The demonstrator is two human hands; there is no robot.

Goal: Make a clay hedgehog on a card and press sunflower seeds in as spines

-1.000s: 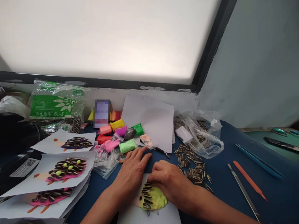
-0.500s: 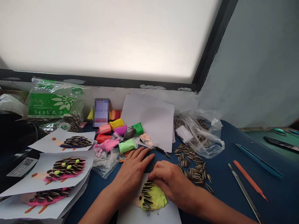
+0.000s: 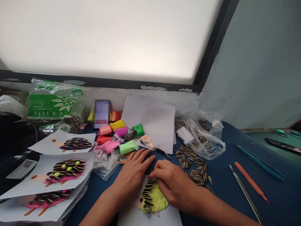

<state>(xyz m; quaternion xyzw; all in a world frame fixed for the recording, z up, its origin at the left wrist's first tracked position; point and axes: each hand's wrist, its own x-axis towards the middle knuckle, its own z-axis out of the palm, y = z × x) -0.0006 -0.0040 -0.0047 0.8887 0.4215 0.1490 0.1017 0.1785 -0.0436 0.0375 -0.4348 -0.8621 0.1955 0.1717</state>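
Note:
On a sheet of white paper [image 3: 127, 216] lies a hedgehog of yellow-green clay [image 3: 161, 199] with a peach face and a black eye. A column of striped sunflower seeds [image 3: 148, 196] is set in the clay behind the face. My right hand [image 3: 172, 185] is closed in a pinch at the hedgehog's upper edge, on a sunflower seed [image 3: 152, 180] that its fingertips partly cover. My left hand [image 3: 135, 168] rests flat with fingers stretched out, by the paper's upper left edge, holding nothing. Loose sunflower seeds [image 3: 197, 168] are heaped right of my right hand.
Finished-looking hedgehog pictures [image 3: 66, 172] are stacked at left. Coloured clay packets [image 3: 128, 146], a pen [image 3: 163, 153] and white sheets [image 3: 150, 119] lie beyond my hands. At right are a seed bag [image 3: 211, 147], blue tweezers [image 3: 258, 161], an orange tool [image 3: 251, 182] and a metal tool [image 3: 245, 194].
My right hand has shifted very slightly left and down at the hedgehog's upper edge, its pinch kept. The left hand stays flat in place.

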